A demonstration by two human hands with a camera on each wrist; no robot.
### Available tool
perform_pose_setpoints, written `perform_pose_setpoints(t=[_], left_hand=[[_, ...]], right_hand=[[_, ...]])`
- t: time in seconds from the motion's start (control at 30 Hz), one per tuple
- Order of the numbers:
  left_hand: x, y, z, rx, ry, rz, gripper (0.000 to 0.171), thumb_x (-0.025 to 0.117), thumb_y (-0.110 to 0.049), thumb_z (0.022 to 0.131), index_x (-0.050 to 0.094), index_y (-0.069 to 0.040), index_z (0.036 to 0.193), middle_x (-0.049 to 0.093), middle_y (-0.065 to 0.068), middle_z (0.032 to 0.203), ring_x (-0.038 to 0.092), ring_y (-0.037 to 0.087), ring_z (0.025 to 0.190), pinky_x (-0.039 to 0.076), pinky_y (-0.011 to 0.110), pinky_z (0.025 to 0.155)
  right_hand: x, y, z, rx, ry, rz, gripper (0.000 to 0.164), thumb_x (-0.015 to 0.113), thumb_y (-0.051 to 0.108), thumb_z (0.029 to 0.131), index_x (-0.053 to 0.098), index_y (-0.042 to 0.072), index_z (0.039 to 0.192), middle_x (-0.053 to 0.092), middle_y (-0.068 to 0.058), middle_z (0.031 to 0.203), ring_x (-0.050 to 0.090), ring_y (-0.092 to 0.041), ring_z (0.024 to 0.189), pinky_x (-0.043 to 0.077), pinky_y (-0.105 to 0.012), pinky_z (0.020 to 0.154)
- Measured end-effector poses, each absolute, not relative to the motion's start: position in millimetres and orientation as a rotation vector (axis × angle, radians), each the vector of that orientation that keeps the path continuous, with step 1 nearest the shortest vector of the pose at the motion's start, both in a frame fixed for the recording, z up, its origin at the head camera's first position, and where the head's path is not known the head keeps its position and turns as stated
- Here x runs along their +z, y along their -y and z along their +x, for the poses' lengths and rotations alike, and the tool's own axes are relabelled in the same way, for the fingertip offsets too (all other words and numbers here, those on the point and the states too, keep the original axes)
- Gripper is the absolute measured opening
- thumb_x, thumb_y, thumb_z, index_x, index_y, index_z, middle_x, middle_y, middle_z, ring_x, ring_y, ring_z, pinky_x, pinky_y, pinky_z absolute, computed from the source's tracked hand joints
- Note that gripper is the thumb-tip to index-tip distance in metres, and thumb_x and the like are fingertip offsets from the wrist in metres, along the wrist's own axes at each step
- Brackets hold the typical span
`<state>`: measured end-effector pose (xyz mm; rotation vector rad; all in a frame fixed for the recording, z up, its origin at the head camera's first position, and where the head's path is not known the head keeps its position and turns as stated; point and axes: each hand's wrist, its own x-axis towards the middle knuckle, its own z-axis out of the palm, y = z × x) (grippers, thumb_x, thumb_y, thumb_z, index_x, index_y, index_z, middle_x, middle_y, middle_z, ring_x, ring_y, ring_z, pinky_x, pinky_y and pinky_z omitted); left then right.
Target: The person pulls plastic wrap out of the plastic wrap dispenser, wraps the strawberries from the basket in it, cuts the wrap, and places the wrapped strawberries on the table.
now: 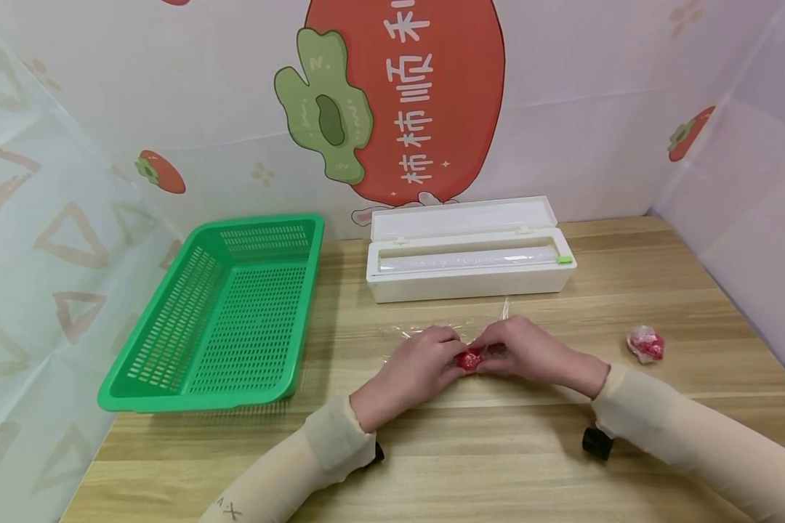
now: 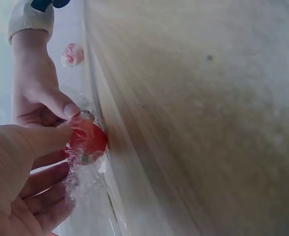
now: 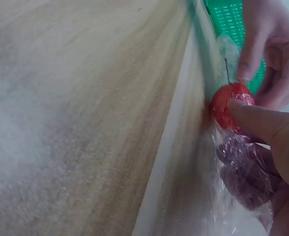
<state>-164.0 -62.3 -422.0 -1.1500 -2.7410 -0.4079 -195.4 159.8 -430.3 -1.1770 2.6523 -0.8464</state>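
Observation:
A small red tomato sits on the table with clear cling film partly round it. My left hand holds it from the left, the thumb at its side and the film bunched near the curled fingers. From the right my right hand grips the tomato, its thumb pressing on the red skin through the film. Loose film trails over the right fingers in the right wrist view and spreads on the table behind the hands. The fingers hide much of the tomato in the head view.
A green plastic basket stands at the left. Behind the hands is a white cling film box, its lid raised and a film roll inside. Another film-wrapped red tomato lies at the right on the wooden table.

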Motion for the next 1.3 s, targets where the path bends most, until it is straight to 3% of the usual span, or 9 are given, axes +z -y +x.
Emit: perform_pose_setpoints(t=[0.37,0.5,0.67,0.9,1.07,1.3], left_hand=[[-421.0,61.6,-166.2,-0.352,2.857,-1.095,0.018,0.066,-0.027,0.095,0.071,-0.015,0.108,0.071,-0.002,0.106,0.068,0.012,0.098,0.056,0.027,0.088],[-421.1,61.4,-168.1,-0.390,2.899,-1.065,0.018,0.063,-0.028,0.097,0.070,-0.015,0.108,0.072,-0.002,0.104,0.069,0.012,0.097,0.057,0.027,0.086],[-420.2,61.9,-168.6,-0.518,2.929,-0.995,0.015,0.065,-0.027,0.096,0.066,-0.015,0.105,0.071,-0.003,0.095,0.067,0.010,0.084,0.056,0.025,0.074],[-419.8,64.0,-167.2,-0.435,2.707,-1.094,0.014,0.073,-0.022,0.090,0.073,-0.016,0.103,0.071,-0.005,0.101,0.066,0.011,0.096,0.054,0.026,0.091],[-419.0,63.3,-165.8,-0.468,2.737,-1.138,0.017,0.074,-0.024,0.089,0.076,-0.018,0.105,0.074,-0.005,0.099,0.068,0.009,0.092,0.055,0.023,0.086],[-419.5,60.9,-168.4,-0.421,2.796,-1.082,0.015,0.069,-0.023,0.093,0.076,-0.019,0.106,0.075,-0.005,0.099,0.070,0.008,0.094,0.057,0.023,0.084]], right_hand=[[-427.8,-158.9,-193.8,-0.798,-2.809,-1.256,0.025,0.083,0.022,0.079,0.075,0.022,0.103,0.074,0.008,0.102,0.069,-0.010,0.096,0.057,-0.035,0.086],[-427.8,-156.8,-193.9,-0.774,-2.825,-1.298,0.029,0.084,0.023,0.078,0.075,0.020,0.105,0.075,0.007,0.102,0.070,-0.010,0.095,0.057,-0.035,0.085],[-429.7,-154.1,-196.2,-0.801,-2.804,-1.257,0.024,0.082,0.029,0.081,0.075,0.024,0.103,0.075,0.012,0.100,0.070,-0.003,0.091,0.058,-0.028,0.083],[-428.2,-155.9,-200.4,-0.886,-2.665,-1.101,0.018,0.079,0.024,0.084,0.077,0.022,0.102,0.076,0.010,0.096,0.069,0.000,0.086,0.058,-0.024,0.078],[-427.2,-158.0,-201.7,-0.883,-2.613,-1.031,0.018,0.077,0.024,0.086,0.077,0.022,0.104,0.076,0.010,0.097,0.069,0.000,0.087,0.057,-0.023,0.078],[-425.1,-154.6,-196.6,-0.804,-2.828,-1.195,0.021,0.083,0.024,0.080,0.076,0.022,0.100,0.075,0.009,0.097,0.069,-0.007,0.089,0.057,-0.031,0.080]])
